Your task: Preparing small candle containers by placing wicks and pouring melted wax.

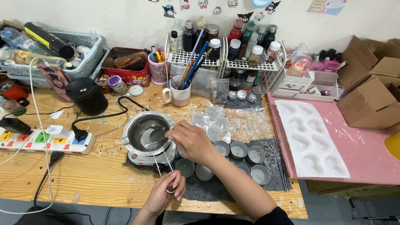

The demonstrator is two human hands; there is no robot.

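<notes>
Item: metal melting pot point(148, 132), round, with a pour lip on each side, seated on a small hot plate point(155, 159) on my wooden counter point(96, 175), left of centre. Contents: a pale, glossy pool.

Handle: a thin wire handle point(163, 166), two rods closing in a loop. Its long axis runs from the pot's near rim down towards me, leaning slightly right.

My left hand point(166, 189): fingers pinched on the loop end of the handle, near the counter's front edge.

My right hand point(189, 141): fingers curled together at the pot's right rim, reaching in over the pool; what they hold, I cannot tell.

Adjacent: small round tin cups point(239, 150) on a dark mat point(273, 166) just right of the pot; a white mould tray point(310, 137) on the pink surface further right.
</notes>
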